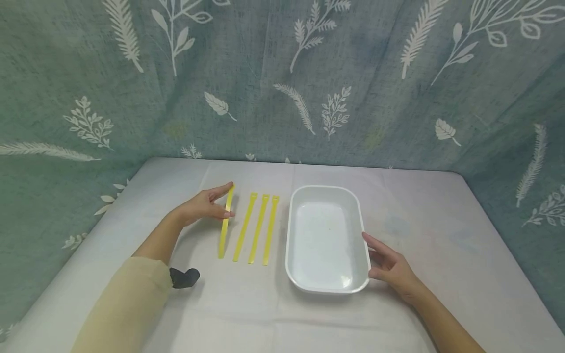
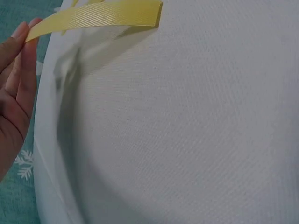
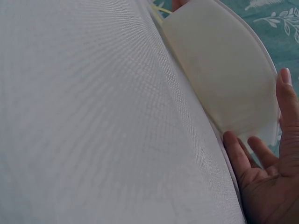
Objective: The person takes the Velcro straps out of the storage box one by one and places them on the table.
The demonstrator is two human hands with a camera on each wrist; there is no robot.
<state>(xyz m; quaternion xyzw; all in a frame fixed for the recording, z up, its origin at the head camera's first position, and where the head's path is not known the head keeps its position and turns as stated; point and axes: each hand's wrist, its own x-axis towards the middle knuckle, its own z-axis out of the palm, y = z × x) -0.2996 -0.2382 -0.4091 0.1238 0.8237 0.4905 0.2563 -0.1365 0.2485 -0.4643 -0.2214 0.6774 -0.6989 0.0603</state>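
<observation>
My left hand (image 1: pixel 204 206) pinches a yellow ribbed strap (image 1: pixel 224 233) at its far end, as the left wrist view also shows with the strap (image 2: pixel 107 16) extending from the fingertips. In the head view the strap's near end appears close to the cloth. Just right of it, three similar yellow straps (image 1: pixel 257 230) lie side by side, each with a slotted head at the far end. A white rectangular basin (image 1: pixel 288 235) stands to their right. Against its right outer wall (image 3: pixel 224 70) my right hand (image 1: pixel 395 272) rests its fingertips, with the fingers fairly straight.
White cloth (image 1: pixel 238 304) covers the table. Behind it and at both sides hangs a green-grey curtain (image 1: pixel 247 88) with white leaf prints. A black rounded piece (image 1: pixel 185 278) sticks out by the left sleeve (image 1: pixel 128 304).
</observation>
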